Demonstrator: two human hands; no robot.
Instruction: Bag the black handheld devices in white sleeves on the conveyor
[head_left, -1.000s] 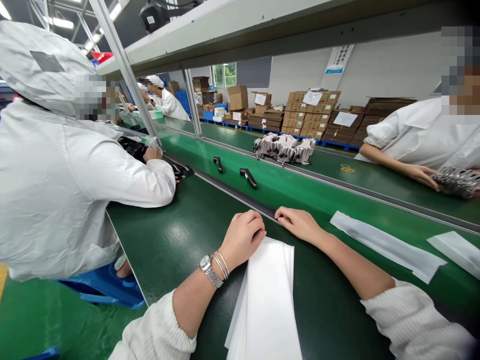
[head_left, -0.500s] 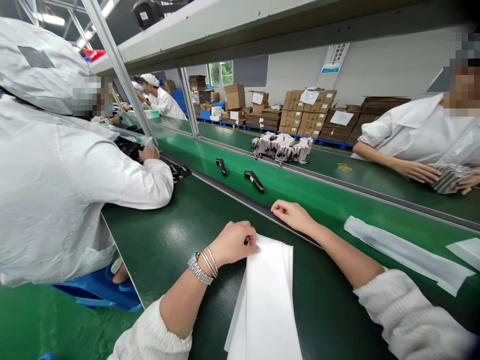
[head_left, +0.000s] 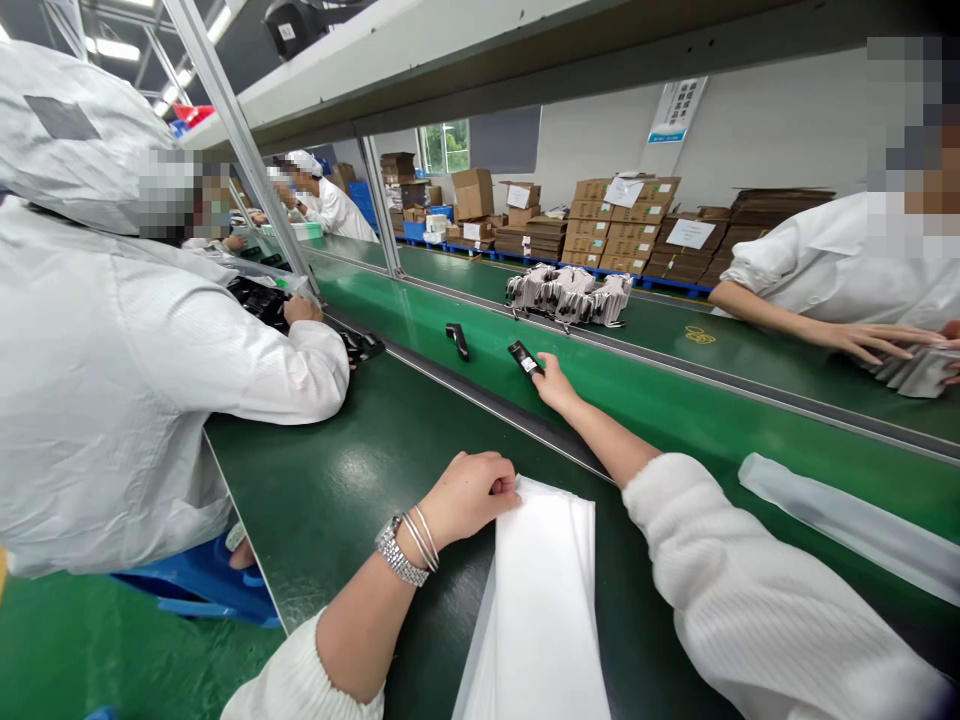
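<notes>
My left hand [head_left: 474,493], closed, pinches the top left corner of a stack of flat white sleeves [head_left: 551,600] lying on the dark green table. Out over the green conveyor belt, my right hand [head_left: 556,382] grips the near end of a black angled handheld device [head_left: 524,358] with a pale label. The device's far end sticks out past my fingers. A second black handheld device [head_left: 457,342] lies on the belt further left, apart from my hand.
A white sleeve [head_left: 847,520] lies on the belt at right. Across it, a bundled grey-white pile [head_left: 570,294] and yellow rubber bands [head_left: 699,336] rest on the far table. A co-worker [head_left: 150,380] sits at left; another person's hands [head_left: 870,342] handle grey pieces. A shelf [head_left: 480,80] hangs overhead.
My right hand has reached forward and left from the belt's near edge and taken hold of the black device. The belt's white sleeve has shifted right. My left hand stays on the stack.
</notes>
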